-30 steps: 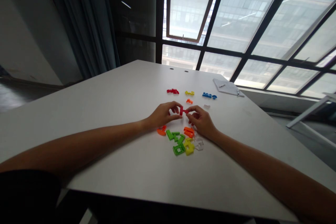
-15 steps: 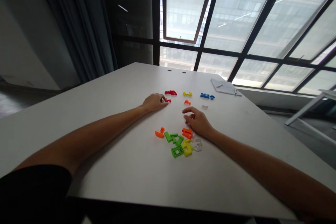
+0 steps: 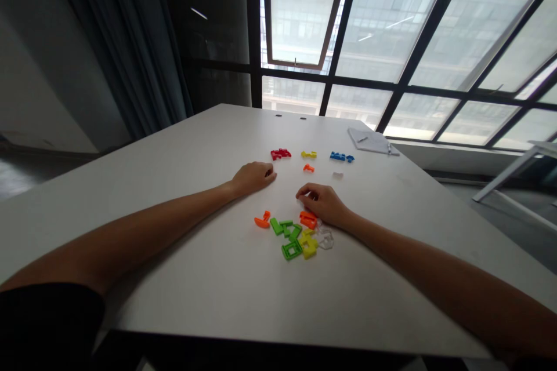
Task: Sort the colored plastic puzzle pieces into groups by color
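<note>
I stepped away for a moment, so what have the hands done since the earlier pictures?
The left hand has let go of the red piece, now beside the other red pieces, and drawn back toward the person. The right hand has moved nearer, just above the orange pieces. The green pieces stayed put.

Person at the desk, upper body, partial. One black sleeve (image 3: 43, 324), plain dark fabric, on the left arm, with no pattern showing. A narrow strip of similar dark cloth (image 3: 520, 361) at the lower edge of view, on the right arm. Two long, slim bare forearms (image 3: 130, 237). One left hand (image 3: 252, 179) and one right hand (image 3: 322, 206), both bare; fingernails too small to tell.
</note>
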Tool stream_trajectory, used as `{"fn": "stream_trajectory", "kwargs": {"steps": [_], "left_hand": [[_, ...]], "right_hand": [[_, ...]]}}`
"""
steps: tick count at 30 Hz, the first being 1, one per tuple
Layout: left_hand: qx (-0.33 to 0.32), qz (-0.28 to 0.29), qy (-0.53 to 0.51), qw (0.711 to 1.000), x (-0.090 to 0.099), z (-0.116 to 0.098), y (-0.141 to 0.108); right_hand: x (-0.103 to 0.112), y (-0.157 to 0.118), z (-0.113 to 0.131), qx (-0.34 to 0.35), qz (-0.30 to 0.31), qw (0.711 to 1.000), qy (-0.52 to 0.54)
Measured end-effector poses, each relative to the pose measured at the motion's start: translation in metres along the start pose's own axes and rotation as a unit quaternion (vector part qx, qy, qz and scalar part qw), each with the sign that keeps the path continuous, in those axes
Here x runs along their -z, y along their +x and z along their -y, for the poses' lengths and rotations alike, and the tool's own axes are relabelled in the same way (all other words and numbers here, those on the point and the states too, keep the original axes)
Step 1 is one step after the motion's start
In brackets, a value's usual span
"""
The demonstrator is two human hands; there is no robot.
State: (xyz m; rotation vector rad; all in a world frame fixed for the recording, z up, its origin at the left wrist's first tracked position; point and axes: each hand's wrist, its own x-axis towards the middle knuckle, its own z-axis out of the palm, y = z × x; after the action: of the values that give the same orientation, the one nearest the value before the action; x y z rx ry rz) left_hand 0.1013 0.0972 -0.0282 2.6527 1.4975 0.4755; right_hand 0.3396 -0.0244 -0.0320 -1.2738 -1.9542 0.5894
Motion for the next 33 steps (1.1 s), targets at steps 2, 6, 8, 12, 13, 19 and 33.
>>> {"fn": "stream_trajectory", "kwargs": {"steps": [2, 6, 8, 12, 13, 19, 33], "left_hand": [[-0.045, 0.021, -0.046, 0.998, 0.009, -0.003, -0.015], [-0.131, 0.246, -0.221, 0.934, 0.041, -0.007, -0.029], [-0.166, 0.365, -0.252, 0.881, 0.057, -0.010, -0.033], [-0.190, 0.356, -0.232, 0.885, 0.069, -0.021, -0.040], [-0.192, 0.354, -0.224, 0.887, 0.069, -0.022, -0.040], [-0.142, 0.188, -0.321, 0.917, 0.058, -0.021, -0.031], [-0.076, 0.171, -0.505, 0.842, 0.012, -0.047, -0.048]], "right_hand": [[0.000, -0.001, 0.002, 0.019, 0.013, 1.000, -0.003], [0.000, -0.002, 0.003, 0.020, 0.019, 1.000, 0.007], [-0.001, -0.001, 0.001, -0.004, 0.013, 0.999, 0.035], [-0.002, 0.000, -0.005, -0.049, 0.014, 0.994, 0.101], [-0.003, 0.000, -0.006, -0.054, 0.016, 0.992, 0.111], [-0.003, -0.001, -0.008, -0.029, -0.018, 0.994, 0.105], [0.000, -0.013, 0.007, 0.164, -0.115, 0.979, -0.034]]}}
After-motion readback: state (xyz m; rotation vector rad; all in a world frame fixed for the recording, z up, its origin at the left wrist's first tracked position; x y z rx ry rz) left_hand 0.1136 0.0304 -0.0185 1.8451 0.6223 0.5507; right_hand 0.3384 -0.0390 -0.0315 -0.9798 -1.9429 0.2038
